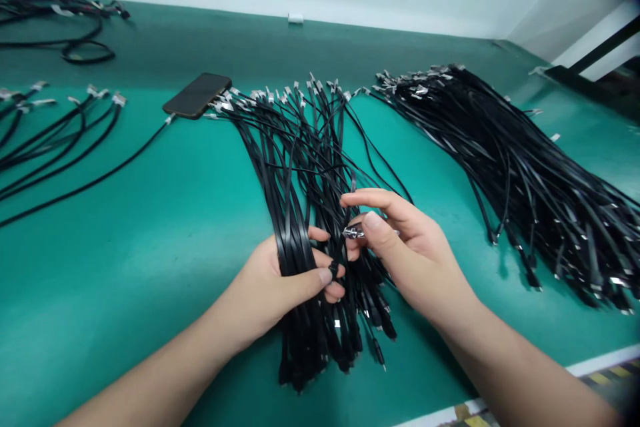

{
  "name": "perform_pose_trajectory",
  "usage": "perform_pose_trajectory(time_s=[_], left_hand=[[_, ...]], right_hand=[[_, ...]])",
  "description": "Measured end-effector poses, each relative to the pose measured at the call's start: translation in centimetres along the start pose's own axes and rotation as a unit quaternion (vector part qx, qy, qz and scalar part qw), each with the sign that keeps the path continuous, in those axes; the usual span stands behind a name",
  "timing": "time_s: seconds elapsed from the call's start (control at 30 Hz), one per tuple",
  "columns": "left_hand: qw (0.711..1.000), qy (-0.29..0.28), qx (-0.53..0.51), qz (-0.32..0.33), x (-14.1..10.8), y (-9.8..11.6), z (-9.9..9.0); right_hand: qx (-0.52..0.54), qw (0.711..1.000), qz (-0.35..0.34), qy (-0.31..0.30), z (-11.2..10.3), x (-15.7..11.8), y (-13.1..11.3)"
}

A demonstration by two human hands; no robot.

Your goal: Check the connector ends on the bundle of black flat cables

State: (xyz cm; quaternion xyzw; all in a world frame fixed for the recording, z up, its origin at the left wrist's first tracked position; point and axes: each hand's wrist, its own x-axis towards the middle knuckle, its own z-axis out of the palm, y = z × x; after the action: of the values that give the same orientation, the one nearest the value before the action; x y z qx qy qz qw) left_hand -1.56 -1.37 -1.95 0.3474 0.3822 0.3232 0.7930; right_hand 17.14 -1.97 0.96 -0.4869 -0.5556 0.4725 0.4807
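Clamped in left hand: flat black cable bundle, with small black connector under thumb. Pinched between thumb and fingers of right hand: small shiny piece, too blurred to identify. Spread on green bench, around and beyond hands: loose, crossing cables. Could snag neighbouring cables by pulling sharply, because of tangle. Could lose cables from left hand by loosening thumb. Might drop shiny piece, held near fingertips. Might nudge phone by dragging silver plugs lying just beside it.

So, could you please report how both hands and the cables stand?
Left hand holding several black cables. Right hand pinching small shiny item. Some strands crossing beyond the hands; phone clear of both.
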Motion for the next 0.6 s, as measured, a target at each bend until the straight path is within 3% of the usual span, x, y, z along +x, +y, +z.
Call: perform_pose_trajectory(time_s=[0.17, 0.33, 0.47, 0.6], left_hand=[[1.000, 0.017, 0.010, -0.024, 0.11, 0.14, 0.23], [0.999, -0.012, 0.036, -0.035, 0.21, 0.37, 0.09], [0.999, -0.027, 0.033, -0.016, -0.02, 0.49, 0.13], [0.999, 0.018, 0.041, 0.009, -0.24, 0.32, 0.30]], right_hand=[[-0.047, 0.998, -0.024, -0.040, -0.05, -0.16, -0.07], [-0.015, 0.998, -0.031, -0.059, 0.21, -0.24, 0.37], [0.041, 0.999, 0.010, -0.028, 0.72, -0.31, 0.59], [0.088, 0.992, 0.083, -0.023, 0.56, -0.22, 0.52]])
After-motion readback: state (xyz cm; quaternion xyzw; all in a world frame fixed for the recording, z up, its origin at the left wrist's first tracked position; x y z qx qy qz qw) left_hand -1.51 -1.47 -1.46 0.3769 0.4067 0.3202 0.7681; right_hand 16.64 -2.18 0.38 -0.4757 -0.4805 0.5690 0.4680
